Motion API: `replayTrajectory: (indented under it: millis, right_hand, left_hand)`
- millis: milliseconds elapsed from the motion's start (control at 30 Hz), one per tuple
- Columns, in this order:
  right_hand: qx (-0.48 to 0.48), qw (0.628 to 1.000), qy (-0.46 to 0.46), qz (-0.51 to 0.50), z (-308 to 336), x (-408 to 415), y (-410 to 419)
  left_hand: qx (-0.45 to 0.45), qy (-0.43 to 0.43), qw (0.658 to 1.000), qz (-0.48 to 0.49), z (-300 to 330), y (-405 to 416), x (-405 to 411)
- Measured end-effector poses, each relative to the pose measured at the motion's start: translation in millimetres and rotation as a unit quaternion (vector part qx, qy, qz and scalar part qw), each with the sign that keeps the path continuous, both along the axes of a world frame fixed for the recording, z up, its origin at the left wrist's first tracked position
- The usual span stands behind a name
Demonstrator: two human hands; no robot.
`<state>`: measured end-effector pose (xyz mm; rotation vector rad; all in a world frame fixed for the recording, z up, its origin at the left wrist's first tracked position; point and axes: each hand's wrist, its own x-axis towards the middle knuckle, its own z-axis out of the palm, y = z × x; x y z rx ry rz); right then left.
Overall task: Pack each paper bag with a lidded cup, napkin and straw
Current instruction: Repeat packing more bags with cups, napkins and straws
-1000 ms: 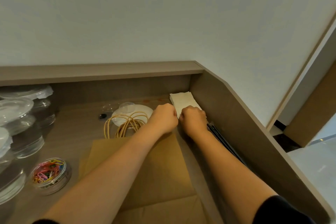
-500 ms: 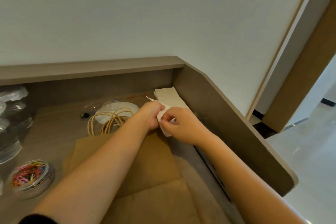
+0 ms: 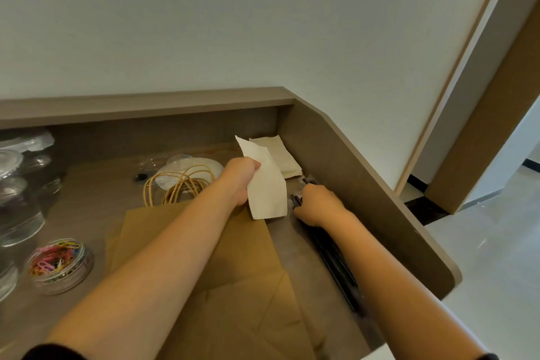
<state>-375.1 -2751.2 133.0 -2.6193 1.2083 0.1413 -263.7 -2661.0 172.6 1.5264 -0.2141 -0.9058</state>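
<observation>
The counter's raised side wall [image 3: 362, 184] closes off the right, and the back ledge [image 3: 140, 105] closes the far side, so the open way in is from above and from the near edge. Black straws [image 3: 336, 260] lie along the wall's foot. Flat paper bags [image 3: 233, 272] cover the middle (low, easy to pass over). Clear cups [image 3: 20, 202] and a paperclip tub [image 3: 60, 266] crowd the left; twine loops [image 3: 178, 187] lie behind the bags.

White napkin [image 3: 267, 187], cream napkin stack [image 3: 277, 156], black straws [image 3: 336, 263]. Brown kraft paper bags [image 3: 233, 272] with tan twine handles [image 3: 178, 187]. Multicoloured paper clips [image 3: 55, 260] in clear tub, grey-brown counter [image 3: 96, 193].
</observation>
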Motion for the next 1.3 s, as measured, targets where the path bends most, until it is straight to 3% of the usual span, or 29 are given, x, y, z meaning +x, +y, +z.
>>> replayTrajectory:
  millis: [300, 633, 700, 800, 900, 967, 1167, 1300]
  right_hand:
    - [-0.060, 0.998, 0.012, 0.022, -4.9, -0.2, 5.4]
    - [0.004, 1.000, 0.019, 0.014, -6.3, 1.6, -1.9]
    - [0.003, 1.000, -0.016, -0.001, -4.6, 1.8, -4.9]
    - [0.006, 0.990, -0.141, -0.019, 7.8, 0.8, -10.0]
    - [0.085, 0.943, -0.320, -0.010, 26.6, 2.5, -12.4]
    - [0.153, 0.908, -0.391, 0.006, 36.8, 3.6, -7.8]
    - [0.203, 0.862, -0.463, 0.037, 55.5, -2.4, 21.1]
    - [0.141, 0.873, -0.458, 0.097, 71.2, -7.2, 63.4]
  left_hand:
    - [0.021, -0.015, 1.000, 0.000, -1.2, 5.1, -8.7]
    - [0.012, -0.013, 1.000, -0.002, -3.7, 5.5, -20.7]
    - [0.013, -0.016, 1.000, -0.002, -4.0, 5.1, -21.6]
    - [0.013, -0.019, 1.000, -0.006, -4.6, 3.8, -21.2]
    - [-0.010, -0.008, 0.999, -0.031, -4.0, 4.4, -23.1]
    - [-0.054, 0.009, 0.997, -0.047, -0.6, 7.2, -27.2]
    - [-0.164, -0.063, 0.976, -0.126, 8.7, 35.0, -39.6]
    - [-0.178, -0.118, 0.971, -0.105, 20.1, 82.6, -50.5]
